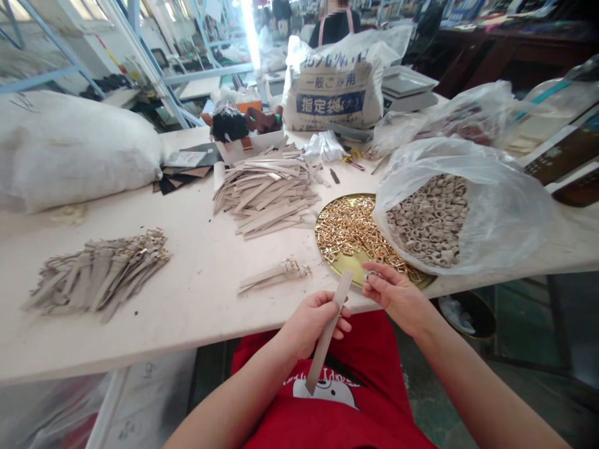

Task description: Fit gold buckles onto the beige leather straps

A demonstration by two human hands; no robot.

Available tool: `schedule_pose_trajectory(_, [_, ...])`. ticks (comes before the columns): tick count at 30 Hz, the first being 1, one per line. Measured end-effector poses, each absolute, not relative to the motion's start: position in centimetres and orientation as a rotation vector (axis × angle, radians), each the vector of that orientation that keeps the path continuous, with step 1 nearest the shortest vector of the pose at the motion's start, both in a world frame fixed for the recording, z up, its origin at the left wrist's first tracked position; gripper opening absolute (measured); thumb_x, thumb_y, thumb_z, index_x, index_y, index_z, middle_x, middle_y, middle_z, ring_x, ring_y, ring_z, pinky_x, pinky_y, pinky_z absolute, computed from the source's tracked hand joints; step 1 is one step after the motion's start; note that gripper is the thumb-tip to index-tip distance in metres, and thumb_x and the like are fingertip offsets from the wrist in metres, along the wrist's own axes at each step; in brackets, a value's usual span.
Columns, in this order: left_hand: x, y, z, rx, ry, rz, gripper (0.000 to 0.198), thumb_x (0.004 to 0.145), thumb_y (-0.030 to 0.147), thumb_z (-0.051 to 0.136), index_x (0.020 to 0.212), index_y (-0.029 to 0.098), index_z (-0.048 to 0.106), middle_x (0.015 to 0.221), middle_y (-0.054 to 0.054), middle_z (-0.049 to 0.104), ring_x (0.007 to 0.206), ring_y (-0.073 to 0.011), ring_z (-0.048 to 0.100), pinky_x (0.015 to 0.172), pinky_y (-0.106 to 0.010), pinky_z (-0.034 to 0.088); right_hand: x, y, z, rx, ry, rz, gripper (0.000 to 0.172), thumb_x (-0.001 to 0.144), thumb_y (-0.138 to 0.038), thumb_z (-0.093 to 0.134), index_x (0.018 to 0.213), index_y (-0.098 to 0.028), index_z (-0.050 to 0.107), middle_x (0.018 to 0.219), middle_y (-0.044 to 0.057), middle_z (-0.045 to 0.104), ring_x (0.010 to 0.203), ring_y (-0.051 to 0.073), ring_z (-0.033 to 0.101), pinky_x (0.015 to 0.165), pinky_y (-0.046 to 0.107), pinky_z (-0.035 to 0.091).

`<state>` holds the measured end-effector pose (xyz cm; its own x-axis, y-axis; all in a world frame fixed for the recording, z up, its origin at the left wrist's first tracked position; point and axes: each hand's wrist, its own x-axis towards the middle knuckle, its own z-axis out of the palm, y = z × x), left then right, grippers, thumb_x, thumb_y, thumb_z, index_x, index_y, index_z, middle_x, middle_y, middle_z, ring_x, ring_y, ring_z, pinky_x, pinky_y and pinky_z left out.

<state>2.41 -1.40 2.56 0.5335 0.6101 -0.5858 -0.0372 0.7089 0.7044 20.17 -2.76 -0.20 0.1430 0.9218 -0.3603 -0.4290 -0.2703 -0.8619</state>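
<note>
My left hand point(314, 319) is closed around a long beige strap point(330, 329), held upright at the table's near edge. My right hand point(392, 288) pinches a small metal buckle point(372, 275) just right of the strap's top end. Behind it lies a round gold tray point(327, 219) full of gold buckles point(349, 231). A clear plastic bag point(496, 206) of beige loops point(430, 218) rests on the tray's right side. A pile of loose beige straps point(266, 193) lies mid-table.
Two or three finished straps point(276, 274) lie near the table edge, and a heap of straps with buckles point(100, 271) sits at left. A big white sack point(70, 146) and a printed bag point(334, 84) stand behind. Another person sits at the far side.
</note>
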Motion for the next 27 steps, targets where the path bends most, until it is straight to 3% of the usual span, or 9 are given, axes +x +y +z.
schedule_pose_trajectory(7, [1.5, -1.8, 1.4, 1.05, 1.004, 0.484, 0.02, 0.079, 0.034, 0.045, 0.077, 0.015, 0.05, 0.061, 0.001, 0.056, 0.043, -0.0045, 0.044, 0.046, -0.017, 0.035, 17.8, -3.2, -1.3, -0.96, -0.251, 1.586, 0.02, 0.06, -0.033, 0.075, 0.071, -0.022, 0.064, 0.058, -0.006, 0.053, 0.049, 0.004, 0.049, 0.044, 0.015, 0.044])
schedule_pose_trajectory(15, [0.9, -1.4, 0.9, 1.377, 1.18, 0.577, 0.027, 0.082, 0.04, 0.039, 0.072, 0.017, 0.049, 0.053, 0.003, 0.05, 0.045, -0.0088, 0.046, 0.048, -0.02, 0.035, 15.8, -3.2, -1.8, -1.018, -0.17, 1.597, 0.017, 0.067, -0.035, 0.069, 0.077, -0.023, 0.062, 0.076, -0.001, 0.065, 0.058, 0.009, 0.056, 0.054, 0.022, 0.049])
schedule_pose_trajectory(21, [0.9, -1.6, 0.4, 1.618, 1.254, 0.504, 0.025, 0.082, 0.031, 0.038, 0.065, 0.018, 0.052, 0.053, 0.002, 0.052, 0.051, -0.0111, 0.046, 0.051, -0.022, 0.031, 14.9, -2.7, -2.4, -0.985, -0.19, 1.587, 0.019, 0.068, -0.039, 0.068, 0.071, -0.023, 0.059, 0.059, -0.005, 0.052, 0.05, 0.009, 0.048, 0.047, 0.023, 0.044])
schedule_pose_trajectory(27, [0.5, -1.4, 0.4, 1.699, 1.304, 0.45, 0.024, 0.08, 0.028, 0.038, 0.066, 0.018, 0.054, 0.053, 0.002, 0.053, 0.053, -0.0121, 0.046, 0.051, -0.022, 0.029, 14.8, -3.1, -2.6, -1.122, -0.394, 1.423, 0.018, 0.066, -0.036, 0.069, 0.072, -0.022, 0.06, 0.065, -0.003, 0.055, 0.055, 0.01, 0.048, 0.054, 0.025, 0.045])
